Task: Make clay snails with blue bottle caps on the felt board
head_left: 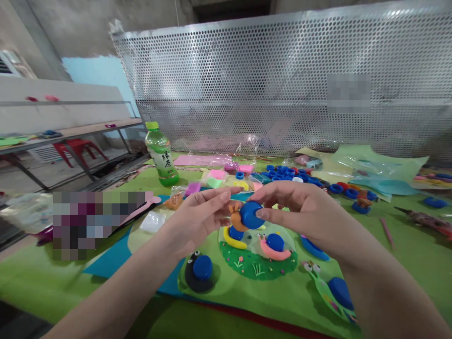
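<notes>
Pinched between thumb and fingers of my right hand [300,205] is a blue bottle cap with an orange clay snail body [236,220] on its left side. My left hand [201,216] is beside the snail's head, fingers spread and slightly curved, holding nothing visible. Below lies a green sheet [247,301] with a round meadow picture. A pink snail [277,254] and a yellow snail [235,241], both with blue caps, sit on it. A black snail [199,273] is at the lower left, and a green snail [328,292] at the lower right.
A green tea bottle [162,157] stands at the back left. Many blue caps [282,173] and bags of coloured clay [215,178] lie behind the hands. A pink stick [387,231] lies at the right. A perforated metal panel [247,84] closes off the back.
</notes>
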Demonstrator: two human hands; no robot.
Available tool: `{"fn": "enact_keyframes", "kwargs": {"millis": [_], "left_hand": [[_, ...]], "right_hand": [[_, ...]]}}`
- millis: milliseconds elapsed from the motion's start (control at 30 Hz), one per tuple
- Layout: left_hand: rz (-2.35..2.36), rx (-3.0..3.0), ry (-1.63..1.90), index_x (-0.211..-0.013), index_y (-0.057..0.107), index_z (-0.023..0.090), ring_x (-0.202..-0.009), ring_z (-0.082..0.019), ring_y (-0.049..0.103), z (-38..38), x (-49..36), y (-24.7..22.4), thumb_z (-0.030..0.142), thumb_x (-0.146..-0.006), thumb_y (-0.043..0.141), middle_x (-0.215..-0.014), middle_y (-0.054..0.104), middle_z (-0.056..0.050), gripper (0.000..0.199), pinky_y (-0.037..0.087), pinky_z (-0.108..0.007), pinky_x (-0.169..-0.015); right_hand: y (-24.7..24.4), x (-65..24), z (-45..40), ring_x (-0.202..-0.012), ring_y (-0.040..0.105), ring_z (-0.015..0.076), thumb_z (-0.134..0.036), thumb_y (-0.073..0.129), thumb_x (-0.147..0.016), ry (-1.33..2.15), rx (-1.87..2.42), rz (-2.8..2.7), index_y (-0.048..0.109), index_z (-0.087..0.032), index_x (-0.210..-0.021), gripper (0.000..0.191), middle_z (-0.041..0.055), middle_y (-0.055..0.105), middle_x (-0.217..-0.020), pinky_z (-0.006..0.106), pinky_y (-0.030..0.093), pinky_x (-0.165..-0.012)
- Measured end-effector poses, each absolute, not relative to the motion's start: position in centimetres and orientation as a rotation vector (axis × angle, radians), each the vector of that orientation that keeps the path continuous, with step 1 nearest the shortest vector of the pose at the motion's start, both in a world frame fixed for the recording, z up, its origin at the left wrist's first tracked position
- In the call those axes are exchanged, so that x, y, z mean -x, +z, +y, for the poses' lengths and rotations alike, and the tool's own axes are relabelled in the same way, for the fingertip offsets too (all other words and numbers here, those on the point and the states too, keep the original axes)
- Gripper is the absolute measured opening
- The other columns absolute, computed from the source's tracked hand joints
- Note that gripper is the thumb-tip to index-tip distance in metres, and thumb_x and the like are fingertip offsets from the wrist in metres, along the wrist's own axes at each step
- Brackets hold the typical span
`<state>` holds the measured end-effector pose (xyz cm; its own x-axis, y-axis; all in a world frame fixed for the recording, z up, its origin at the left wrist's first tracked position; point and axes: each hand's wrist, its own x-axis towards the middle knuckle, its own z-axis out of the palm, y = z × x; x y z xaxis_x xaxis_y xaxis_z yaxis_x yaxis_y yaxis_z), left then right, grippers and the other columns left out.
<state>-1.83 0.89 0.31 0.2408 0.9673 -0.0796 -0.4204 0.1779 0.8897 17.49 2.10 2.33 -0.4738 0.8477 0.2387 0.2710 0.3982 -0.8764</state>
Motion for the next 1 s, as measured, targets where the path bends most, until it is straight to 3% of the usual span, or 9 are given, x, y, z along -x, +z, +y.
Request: {"fn": "enact_keyframes", "kwargs": {"millis": [167,333,533,733,1000], "left_hand": [[0.843,-0.926,1.166,-0.092,0.069,0.02,-0.062,-0.012,0.06,1.0,2.0,0.3,0.033,-0.066,0.072,-0.064,0.066,0.0,0.029,0.047,-0.024,-0.063],[0.991,-1.186,1.336,-0.071,0.069,0.021,-0.074,-0.016,0.061,0.7,2.4,0.2,0.046,-0.068,0.067,-0.076,0.07,-0.002,0.025,0.047,-0.027,-0.069],[1.084,-1.498,1.395,-0.103,0.063,0.027,-0.081,-0.017,0.062,0.0,2.6,0.0,0.046,-0.078,0.056,-0.076,0.069,-0.001,0.032,0.048,-0.028,-0.076],[1.159,-1.664,1.382,-0.108,0.058,0.027,-0.081,-0.016,0.062,-0.7,2.5,0.5,0.032,-0.063,0.074,-0.077,0.07,0.002,0.048,0.048,-0.027,-0.079],[1.204,-1.713,1.345,-0.109,0.055,0.028,-0.082,-0.016,0.062,-0.6,2.6,0.5,0.029,-0.064,0.072,-0.075,0.069,0.003,0.048,0.048,-0.029,-0.078]], "right_hand": [[2.2,-17.6,2.1,-0.078,0.061,0.0171,-0.036,0.066,-0.071,1.04,0.974,-1.937,0.066,-0.025,-0.087,0.019,0.0013,0.066,-0.087,0.027,0.05,-0.063],[2.1,-17.7,2.3,-0.077,0.061,0.0157,-0.038,0.066,-0.072,1.099,0.917,-1.878,0.066,-0.023,-0.087,0.021,0.0019,0.065,-0.085,0.026,0.051,-0.065],[2.1,-17.9,2.5,-0.078,0.062,0.016,-0.038,0.067,-0.072,1.09,0.914,-1.864,0.066,-0.022,-0.087,0.022,0.0025,0.066,-0.086,0.027,0.051,-0.068],[2.3,-17.8,2.4,-0.077,0.061,0.0151,-0.035,0.066,-0.073,1.067,0.924,-1.868,0.066,-0.022,-0.087,0.019,0.0015,0.066,-0.084,0.027,0.05,-0.068],[2.3,-17.8,2.3,-0.077,0.061,0.0133,-0.036,0.066,-0.073,1.099,0.913,-1.884,0.066,-0.022,-0.088,0.02,0.0005,0.065,-0.083,0.025,0.049,-0.069]]}}
